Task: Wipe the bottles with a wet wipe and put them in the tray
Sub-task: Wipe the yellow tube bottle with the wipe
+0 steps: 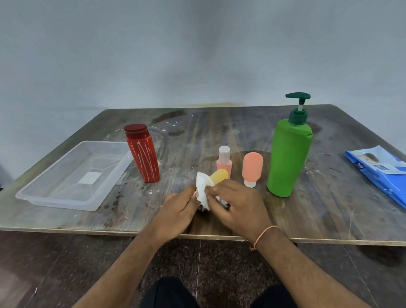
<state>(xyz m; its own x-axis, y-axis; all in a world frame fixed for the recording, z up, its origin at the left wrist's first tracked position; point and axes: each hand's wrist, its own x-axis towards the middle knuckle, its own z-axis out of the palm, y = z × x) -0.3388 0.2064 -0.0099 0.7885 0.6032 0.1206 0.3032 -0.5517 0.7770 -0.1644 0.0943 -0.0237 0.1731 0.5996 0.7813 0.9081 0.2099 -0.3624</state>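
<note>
Both hands meet at the near edge of the worktop (219, 129). The left hand (179, 209) pinches the white wipe (203, 191) against the yellow bottle (219, 176), which tilts up and away. The right hand (239, 204) curls round the bottle's lower end. Just behind stand a pink bottle (224, 161) and a peach one (252, 168), cap down. The green pump bottle (288, 154) stands right, the red bottle (142, 154) left beside the clear tray (47, 191). The blue wipe pack (384, 176) lies far right.
</note>
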